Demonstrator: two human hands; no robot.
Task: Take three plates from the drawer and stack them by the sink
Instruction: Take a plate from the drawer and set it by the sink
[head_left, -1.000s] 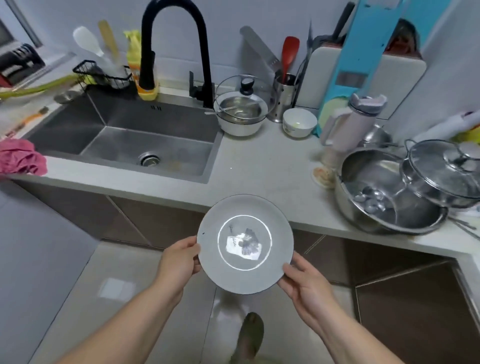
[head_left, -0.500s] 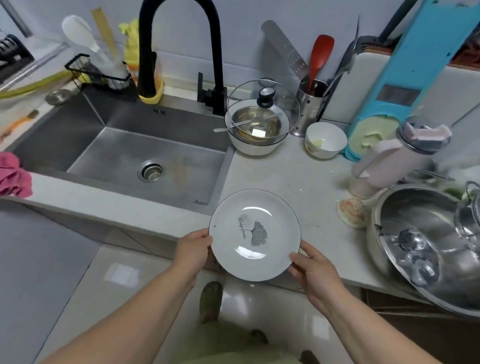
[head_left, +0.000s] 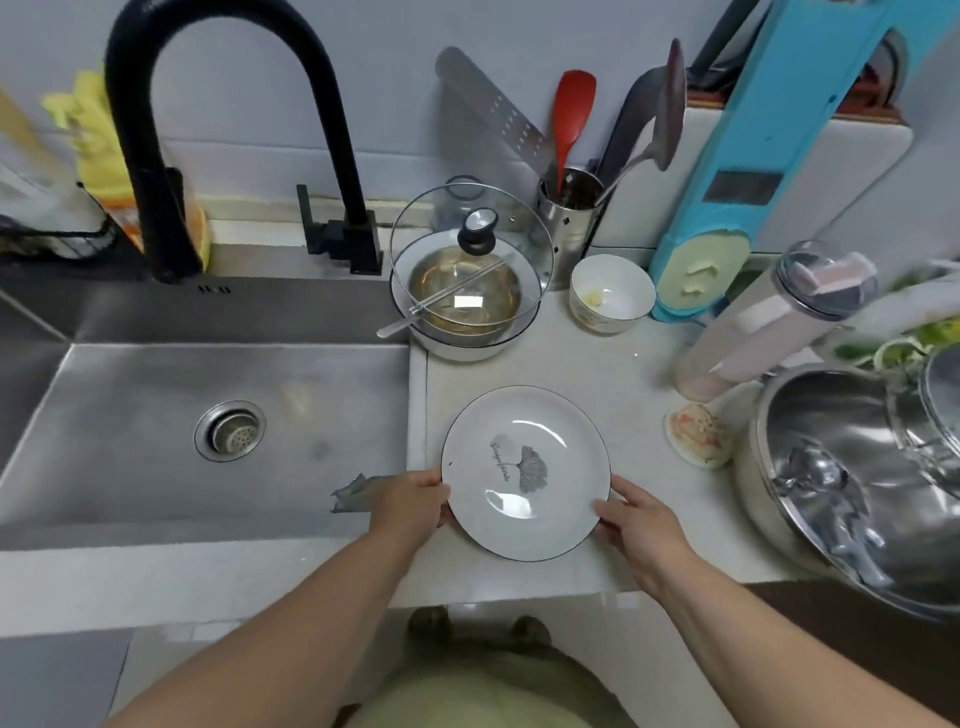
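Plate (head_left: 524, 473): one round white dish with a thin dark line around its rim, a shallow well and a glossy glaze that throws back a pale patch of light near its front. A grey fan-shaped leaf on a thin stem is printed in the middle, with a line of slanted cursive script beside the stem; the writing is too small and blurred to read. A tiny dark speck sits on the left rim.

It lies over the front part of the counter (head_left: 613, 364), just right of the sink (head_left: 156, 431) and close to the counter's front edge. Whether it is resting on the surface or held just above it cannot be told. The left hand (head_left: 410, 501) grips the left rim, thumb on top and fingers underneath. The right hand (head_left: 636, 522) grips the lower right rim the same way, its fingers spread along the edge.

Toward the counter's back edge stands a white bowl (head_left: 462, 332) with a metal bowl inside and a glass lid (head_left: 470, 260) leaning on it; a small white label on it shows no legible text. A smaller white bowl (head_left: 613, 293) stands to its right. Near the right edge sits a large steel pot (head_left: 841, 467). A black tap (head_left: 208, 104) arches over the sink's back edge.
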